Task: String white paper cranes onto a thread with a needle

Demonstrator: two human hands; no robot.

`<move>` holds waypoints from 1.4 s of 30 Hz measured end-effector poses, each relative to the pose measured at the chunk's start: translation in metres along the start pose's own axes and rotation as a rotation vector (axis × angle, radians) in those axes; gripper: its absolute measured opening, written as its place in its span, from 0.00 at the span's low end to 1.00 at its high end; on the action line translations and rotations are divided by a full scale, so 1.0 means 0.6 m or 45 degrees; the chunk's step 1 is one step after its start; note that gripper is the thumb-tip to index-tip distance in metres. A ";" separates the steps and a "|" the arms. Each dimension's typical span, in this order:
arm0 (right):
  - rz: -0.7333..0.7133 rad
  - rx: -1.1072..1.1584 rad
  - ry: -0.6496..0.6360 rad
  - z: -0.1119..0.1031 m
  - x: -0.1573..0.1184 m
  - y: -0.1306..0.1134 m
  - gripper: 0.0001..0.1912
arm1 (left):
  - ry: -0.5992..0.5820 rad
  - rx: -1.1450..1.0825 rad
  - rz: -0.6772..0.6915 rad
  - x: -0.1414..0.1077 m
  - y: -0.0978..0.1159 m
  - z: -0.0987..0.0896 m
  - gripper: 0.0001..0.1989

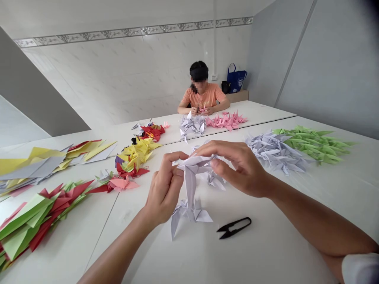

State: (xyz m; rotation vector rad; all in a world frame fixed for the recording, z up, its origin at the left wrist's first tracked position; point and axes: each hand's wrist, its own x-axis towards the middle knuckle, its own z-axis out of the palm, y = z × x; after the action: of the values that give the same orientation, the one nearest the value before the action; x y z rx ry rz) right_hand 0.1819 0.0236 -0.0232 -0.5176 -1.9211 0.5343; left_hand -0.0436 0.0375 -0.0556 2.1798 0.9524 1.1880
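Between my two hands, above the table, is a white folded paper crane [191,173]. My left hand [167,183] is closed, pinching its left end between thumb and fingers. From the right, my right hand [237,167] grips the crane's other side, thumb below and fingers across the top. More white paper cranes [192,213] rest on the table just below and behind it, partly hidden by the held one. Black thread snips [233,228] lie flat to the right of those cranes, touched by neither hand.
White cranes [274,152] and green cranes [316,144] are heaped at right. Yellow cranes [139,152] and red ones lie left of centre. Folded green and red paper [38,217] and flat sheets [38,163] cover the left side. Opposite, a person [204,94] handles pink paper.
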 end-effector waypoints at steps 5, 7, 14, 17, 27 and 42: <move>0.023 0.001 -0.002 -0.003 0.000 -0.002 0.13 | 0.000 0.115 0.127 0.001 0.006 0.002 0.13; 0.031 -0.014 -0.010 -0.003 -0.001 -0.001 0.13 | 0.004 0.154 0.148 0.001 0.009 0.003 0.14; 0.049 -0.053 -0.035 -0.004 -0.001 0.000 0.15 | -0.007 0.233 0.197 0.002 0.019 0.004 0.22; 0.030 -0.069 -0.029 -0.004 -0.001 0.000 0.15 | -0.004 0.185 0.164 0.000 0.020 0.004 0.23; 0.115 0.051 -0.036 -0.004 -0.002 0.004 0.16 | 0.058 0.071 0.225 -0.008 0.004 0.001 0.20; 0.141 0.158 0.070 0.000 0.002 0.016 0.11 | 0.200 0.023 0.039 0.020 0.017 0.002 0.07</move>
State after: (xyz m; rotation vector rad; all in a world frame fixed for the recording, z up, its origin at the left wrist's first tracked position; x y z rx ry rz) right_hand 0.1825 0.0317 -0.0279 -0.5547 -1.8014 0.6991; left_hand -0.0345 0.0398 -0.0427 2.1471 0.9996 1.3869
